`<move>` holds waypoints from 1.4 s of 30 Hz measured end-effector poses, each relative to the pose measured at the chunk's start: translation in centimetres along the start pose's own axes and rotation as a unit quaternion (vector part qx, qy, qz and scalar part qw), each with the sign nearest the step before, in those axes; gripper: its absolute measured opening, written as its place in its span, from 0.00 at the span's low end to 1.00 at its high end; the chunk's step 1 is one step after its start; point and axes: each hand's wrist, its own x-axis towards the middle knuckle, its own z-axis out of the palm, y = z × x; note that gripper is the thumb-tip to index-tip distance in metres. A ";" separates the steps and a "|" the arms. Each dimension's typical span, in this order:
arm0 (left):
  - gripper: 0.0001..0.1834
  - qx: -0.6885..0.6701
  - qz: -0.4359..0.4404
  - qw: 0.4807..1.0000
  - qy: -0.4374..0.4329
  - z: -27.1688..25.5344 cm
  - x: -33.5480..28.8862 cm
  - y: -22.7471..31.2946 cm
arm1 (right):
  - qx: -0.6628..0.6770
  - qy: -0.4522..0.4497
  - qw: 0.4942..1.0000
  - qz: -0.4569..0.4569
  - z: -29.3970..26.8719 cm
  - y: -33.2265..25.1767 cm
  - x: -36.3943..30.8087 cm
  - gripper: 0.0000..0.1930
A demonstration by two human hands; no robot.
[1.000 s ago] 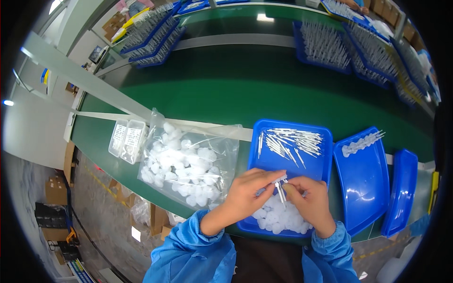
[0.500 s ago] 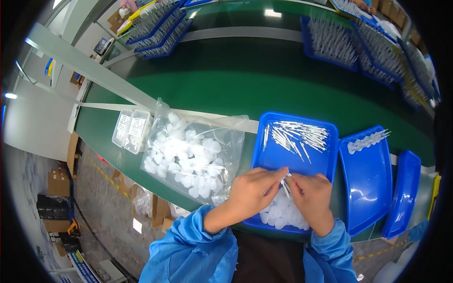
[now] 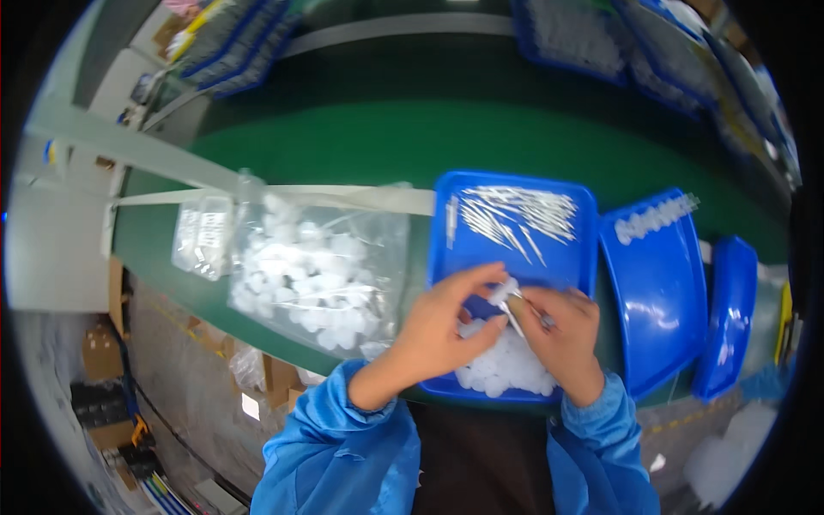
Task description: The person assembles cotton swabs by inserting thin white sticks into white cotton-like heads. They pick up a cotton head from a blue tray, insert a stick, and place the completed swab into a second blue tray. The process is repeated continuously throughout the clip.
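Over the front half of a blue tray (image 3: 590,257), my right hand (image 3: 562,335) pinches a thin white stick (image 3: 512,318). A small translucent white plastic piece (image 3: 505,292) sits at the stick's upper end. Close beside it, my left hand (image 3: 438,330) has its thumb and forefinger spread apart around the piece; blur hides whether a fingertip touches it. Below my hands lies a heap of translucent white plastic pieces (image 3: 506,365) in the tray. Many slim white sticks (image 3: 515,219) lie loose at the tray's far end.
Left of the tray lies a clear bag (image 3: 318,275) of white round pieces, beside lidded plastic boxes (image 3: 203,236). To the right, another blue tray (image 3: 657,300) holds a row of assembled pieces (image 3: 657,219); a narrower blue tray (image 3: 728,322) stands beyond. Filled trays (image 3: 571,43) stand at the back.
My left fingers have parted from the pinch beside the right ones, and the white piece on the stick now shows. The whole view has shifted and blurred.
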 end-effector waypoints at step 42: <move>0.48 0.159 0.119 0.980 -0.034 1.5 2.6 -3.2 | -0.125 -0.113 0.977 -0.133 -0.6 6.5 2.6 0.17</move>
